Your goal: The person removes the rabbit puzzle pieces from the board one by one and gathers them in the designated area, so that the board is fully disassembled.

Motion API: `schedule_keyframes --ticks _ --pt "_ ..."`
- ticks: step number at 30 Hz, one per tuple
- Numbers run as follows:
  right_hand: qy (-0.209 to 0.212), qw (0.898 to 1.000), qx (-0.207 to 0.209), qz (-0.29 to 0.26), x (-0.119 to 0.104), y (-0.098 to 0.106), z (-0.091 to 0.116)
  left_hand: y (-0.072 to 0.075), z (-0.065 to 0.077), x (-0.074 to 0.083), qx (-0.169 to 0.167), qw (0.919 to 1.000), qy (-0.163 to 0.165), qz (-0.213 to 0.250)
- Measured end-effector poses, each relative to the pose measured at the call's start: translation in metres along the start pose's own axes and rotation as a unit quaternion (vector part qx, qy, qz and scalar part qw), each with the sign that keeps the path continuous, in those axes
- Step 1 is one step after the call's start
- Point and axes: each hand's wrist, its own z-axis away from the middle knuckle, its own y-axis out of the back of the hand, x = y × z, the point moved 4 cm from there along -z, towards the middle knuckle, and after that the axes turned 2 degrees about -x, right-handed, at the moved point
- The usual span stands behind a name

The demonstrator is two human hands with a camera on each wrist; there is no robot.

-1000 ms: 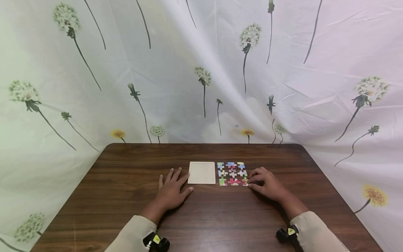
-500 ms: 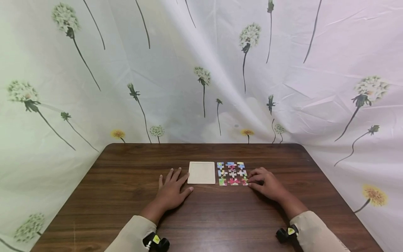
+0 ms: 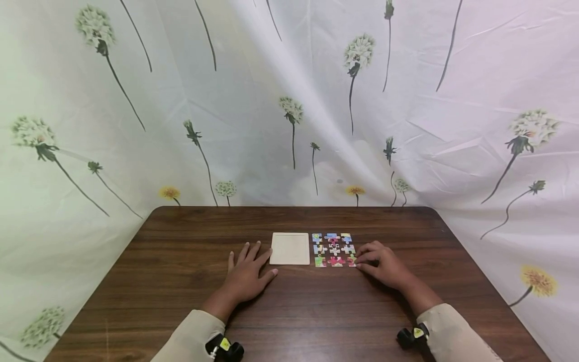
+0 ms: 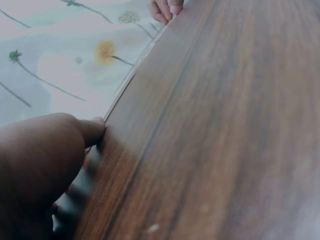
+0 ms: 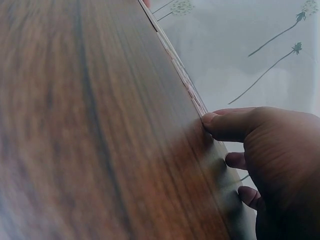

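Note:
A square cream puzzle tray lies flat on the table. Just right of it, several colourful jigsaw pieces are laid out in three rows with small gaps. My left hand rests palm down with fingers spread, its index fingertip at the tray's left edge. At the right side of the pieces is my right hand, fingers loosely bent. Its thumb and a fingertip touch the lower right corner piece. In the right wrist view, the right thumb meets the thin edge of the pieces.
The brown wooden table has rounded far corners. Behind it hangs a white curtain printed with dandelions. Each wrist wears a small black camera, the left one and the right one.

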Motion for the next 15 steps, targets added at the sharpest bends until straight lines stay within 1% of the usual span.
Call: schedule_keyframes --ticks 10,15 --pt "0.005 1.0 0.006 0.002 0.002 -0.0007 0.0002 -0.001 -0.001 -0.0003 -0.003 1.0 0.002 0.003" --pt "-0.004 1.0 0.006 -0.009 0.002 0.0 0.0003 -0.0005 -0.0005 0.0005 -0.003 1.0 0.001 0.003"
